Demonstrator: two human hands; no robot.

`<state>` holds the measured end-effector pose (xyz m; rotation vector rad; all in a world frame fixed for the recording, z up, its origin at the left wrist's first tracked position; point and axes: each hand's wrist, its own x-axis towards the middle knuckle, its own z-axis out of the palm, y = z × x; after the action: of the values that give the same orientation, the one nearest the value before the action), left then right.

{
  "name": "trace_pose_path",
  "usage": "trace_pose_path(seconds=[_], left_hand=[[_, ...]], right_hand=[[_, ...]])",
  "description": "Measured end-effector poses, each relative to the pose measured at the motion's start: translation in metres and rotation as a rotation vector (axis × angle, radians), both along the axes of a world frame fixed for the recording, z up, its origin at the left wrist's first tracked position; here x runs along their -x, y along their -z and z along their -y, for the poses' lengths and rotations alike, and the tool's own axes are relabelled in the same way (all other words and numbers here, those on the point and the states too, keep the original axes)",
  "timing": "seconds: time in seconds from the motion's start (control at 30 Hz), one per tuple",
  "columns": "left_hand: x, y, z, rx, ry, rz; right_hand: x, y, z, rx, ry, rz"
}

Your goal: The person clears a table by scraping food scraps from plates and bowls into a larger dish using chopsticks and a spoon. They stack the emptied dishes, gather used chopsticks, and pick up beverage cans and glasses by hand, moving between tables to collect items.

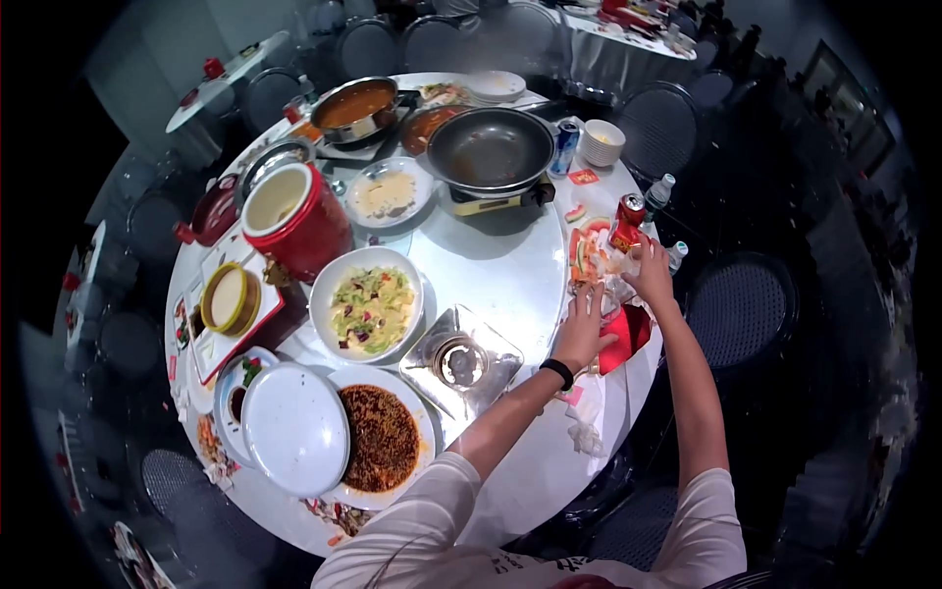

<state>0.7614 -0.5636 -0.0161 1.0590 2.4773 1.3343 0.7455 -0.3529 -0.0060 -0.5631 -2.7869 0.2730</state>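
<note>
My left hand (583, 332), with a black band at the wrist, lies with its fingers spread over crumpled paper scraps and a red box or bag (622, 339) at the table's right edge. Just beyond it, my right hand (648, 271) is at the same pile of scraps, its fingers bent beside a red can (627, 222). Whether the fingertips of my right hand hold anything is hard to make out. Watermelon rinds (589, 249) lie left of the can.
A black pan (491, 149) rests on a portable stove. Nearer are a salad bowl (317, 312), a square metal stand (491, 363), a red pot (319, 236) and stacked plates (294, 429). Bottles (658, 193) and a blue can (564, 148) stand at the right.
</note>
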Motion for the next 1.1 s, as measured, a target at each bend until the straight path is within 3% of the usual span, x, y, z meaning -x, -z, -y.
trace_pose_path(seconds=[0.13,0.3,0.53,0.6,0.73,0.87,0.93,1.1], left_hand=[[-0.062,-0.035,0.044,-0.224,-0.041,-0.055],[-0.198,-0.065,0.175,-0.327,-0.052,0.069],[-0.396,-0.074,0.365,-0.219,-0.567,0.142],[-0.449,-0.08,0.408,-0.218,-0.763,0.125],[-0.546,-0.08,0.481,-0.254,-1.168,0.123],[-0.622,-0.052,0.546,-0.391,-1.501,0.109],[-0.646,-0.063,0.572,-0.447,-1.676,0.081],[-0.704,-0.028,0.667,-0.407,-1.985,-0.031]], right_hand=[[-0.039,-0.031,0.022,-0.017,-0.098,-0.102],[-0.133,-0.041,0.058,0.053,-0.226,-0.29],[-0.274,-0.08,0.25,0.885,-0.392,-0.465],[-0.309,-0.086,0.316,1.104,-0.476,-0.346],[-0.365,-0.085,0.422,1.28,-0.757,-0.041],[-0.382,-0.086,0.517,1.326,-0.962,0.181],[-0.384,-0.092,0.576,1.307,-1.037,0.242],[-0.394,-0.082,0.777,1.299,-1.421,0.444]])
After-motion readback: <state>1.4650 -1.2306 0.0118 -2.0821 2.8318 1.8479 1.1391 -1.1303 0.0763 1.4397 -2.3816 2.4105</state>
